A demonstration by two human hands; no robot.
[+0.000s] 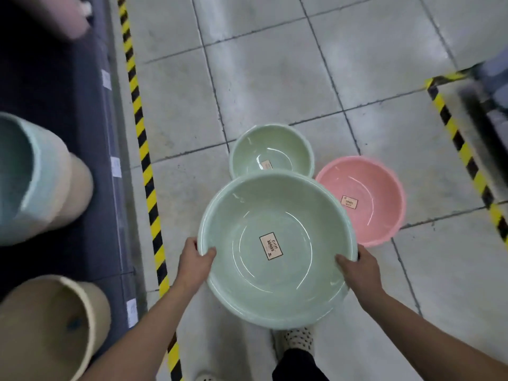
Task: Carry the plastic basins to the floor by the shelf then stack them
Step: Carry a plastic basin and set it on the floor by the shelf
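Left hand [195, 260], right hand [363, 268], fingers [209, 253] pinching large green basin [275, 287]; small green basin [270, 151], pink basin [369, 185] beyond

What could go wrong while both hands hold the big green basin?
The left hand and right hand grip the big green basin only at its rim; it might slip. It looks wider than the small green basin and pink basin on the floor, so on top it may not nest.

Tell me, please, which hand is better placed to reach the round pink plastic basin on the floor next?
Right, probably: the right hand grips the large round pale-green plastic basin on the side facing the round pink plastic basin; the left hand grips the opposite rim, by the yellow-black floor tape.
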